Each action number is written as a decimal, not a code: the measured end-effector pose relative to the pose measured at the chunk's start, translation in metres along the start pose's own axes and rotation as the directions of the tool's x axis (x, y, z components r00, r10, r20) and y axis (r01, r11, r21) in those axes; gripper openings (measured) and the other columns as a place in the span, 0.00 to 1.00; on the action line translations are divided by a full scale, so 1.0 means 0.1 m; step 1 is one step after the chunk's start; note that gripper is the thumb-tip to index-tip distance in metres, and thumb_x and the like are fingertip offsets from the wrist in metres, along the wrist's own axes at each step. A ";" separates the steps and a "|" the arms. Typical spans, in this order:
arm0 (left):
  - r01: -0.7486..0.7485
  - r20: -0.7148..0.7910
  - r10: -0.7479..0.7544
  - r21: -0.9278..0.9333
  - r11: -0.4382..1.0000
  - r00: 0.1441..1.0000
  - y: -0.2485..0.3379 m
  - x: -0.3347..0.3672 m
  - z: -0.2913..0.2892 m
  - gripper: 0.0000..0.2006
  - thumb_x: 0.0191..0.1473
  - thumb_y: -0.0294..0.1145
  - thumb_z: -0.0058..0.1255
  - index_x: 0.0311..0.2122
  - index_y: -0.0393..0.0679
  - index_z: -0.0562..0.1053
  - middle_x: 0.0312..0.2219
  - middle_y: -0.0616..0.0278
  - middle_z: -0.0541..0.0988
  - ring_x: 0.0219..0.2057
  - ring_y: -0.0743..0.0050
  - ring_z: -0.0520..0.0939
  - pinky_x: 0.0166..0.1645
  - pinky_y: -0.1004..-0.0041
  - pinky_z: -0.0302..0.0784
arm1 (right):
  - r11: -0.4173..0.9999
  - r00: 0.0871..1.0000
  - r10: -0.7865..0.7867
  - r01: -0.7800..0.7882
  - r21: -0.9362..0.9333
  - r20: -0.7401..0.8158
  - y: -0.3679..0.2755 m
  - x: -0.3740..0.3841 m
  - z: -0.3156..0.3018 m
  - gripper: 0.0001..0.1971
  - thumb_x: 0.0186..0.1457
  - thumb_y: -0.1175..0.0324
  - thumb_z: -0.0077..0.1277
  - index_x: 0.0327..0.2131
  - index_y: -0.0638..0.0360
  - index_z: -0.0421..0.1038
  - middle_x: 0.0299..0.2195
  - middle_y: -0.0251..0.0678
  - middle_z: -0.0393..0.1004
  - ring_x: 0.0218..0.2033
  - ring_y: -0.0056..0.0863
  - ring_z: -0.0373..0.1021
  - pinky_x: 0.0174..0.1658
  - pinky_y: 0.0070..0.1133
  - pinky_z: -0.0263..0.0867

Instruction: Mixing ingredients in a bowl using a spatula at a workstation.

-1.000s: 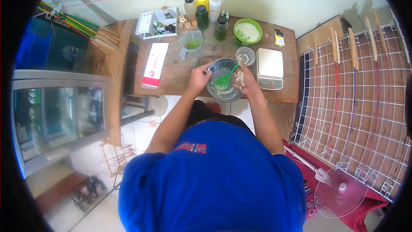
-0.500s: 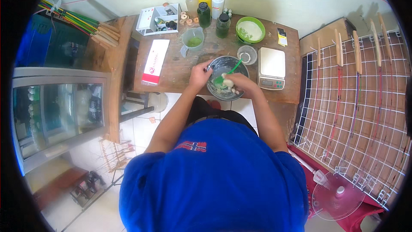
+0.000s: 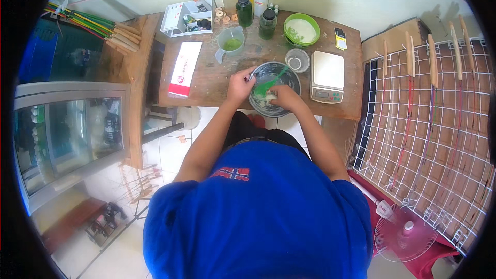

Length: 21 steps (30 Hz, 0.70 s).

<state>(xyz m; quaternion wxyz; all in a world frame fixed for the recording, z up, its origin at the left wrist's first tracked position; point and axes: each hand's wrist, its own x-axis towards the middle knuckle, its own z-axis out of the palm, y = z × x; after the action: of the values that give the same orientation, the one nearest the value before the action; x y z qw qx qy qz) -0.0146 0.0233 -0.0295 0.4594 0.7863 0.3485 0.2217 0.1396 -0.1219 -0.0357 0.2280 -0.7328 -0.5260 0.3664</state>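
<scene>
A dark grey mixing bowl point(image 3: 294, 78) sits at the table's front edge, its inside smeared with pale residue. My left hand point(image 3: 240, 85) grips the bowl's left rim with thumb and fingers. Inside the bowl, the fingers of my right hand point(image 3: 285, 97) are curled on a lump of pale dough point(image 3: 266, 104); the fingertips are partly hidden. A green spatula point(image 3: 262, 89) leans in the bowl, its head down near the dough and its handle pointing to the far right side. Just beyond the bowl's right rim stands a clear round container point(image 3: 298, 61).
A digital scale point(image 3: 327, 72) stands to the right. Farther back are a green bowl of pale powder point(image 3: 301, 30), dark green jars point(image 3: 267, 25), a measuring jug point(image 3: 231, 44) and a white divided box point(image 3: 188, 19). A red-and-white packet point(image 3: 185, 70) lies left. A wire grid point(image 3: 418, 139) rises at right.
My right hand has shifted slightly left and up within the bowl, its fingers now down at the dough beside the spatula. My left hand keeps hold of the rim.
</scene>
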 end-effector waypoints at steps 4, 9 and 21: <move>0.015 0.004 -0.015 -0.005 1.000 1.000 0.02 -0.01 0.01 0.21 0.45 0.24 0.56 0.48 0.47 0.78 0.22 0.50 0.74 0.21 0.62 0.74 0.31 0.68 0.72 | 0.992 0.998 0.037 -0.030 -0.125 0.047 0.08 0.04 0.13 0.24 0.39 0.71 0.62 0.45 0.61 0.76 0.38 0.54 0.77 0.42 0.49 0.74 0.48 0.33 0.69; 0.022 -0.016 -0.023 -0.050 0.999 1.000 -0.06 -0.02 0.04 0.20 0.46 0.25 0.57 0.48 0.45 0.78 0.21 0.52 0.73 0.21 0.64 0.74 0.31 0.68 0.72 | 0.998 0.995 0.062 -0.063 -0.008 -0.071 -0.05 0.07 0.19 0.25 0.37 0.72 0.62 0.45 0.62 0.76 0.39 0.54 0.77 0.43 0.49 0.74 0.48 0.34 0.69; 0.024 -0.059 -0.029 -0.088 0.996 0.998 -0.01 -0.06 0.05 0.19 0.47 0.25 0.56 0.47 0.43 0.78 0.19 0.55 0.71 0.20 0.69 0.71 0.31 0.71 0.71 | 0.975 0.985 0.166 -0.156 -0.157 0.052 -0.26 0.02 0.30 0.19 0.42 0.76 0.57 0.42 0.63 0.74 0.41 0.55 0.75 0.46 0.51 0.72 0.49 0.39 0.68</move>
<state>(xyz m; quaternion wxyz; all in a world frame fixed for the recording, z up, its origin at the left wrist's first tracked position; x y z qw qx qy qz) -0.0157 0.0164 -0.0333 0.4855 0.7539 0.3624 0.2542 0.1007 -0.1127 -0.0366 0.1240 -0.7760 -0.4985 0.3660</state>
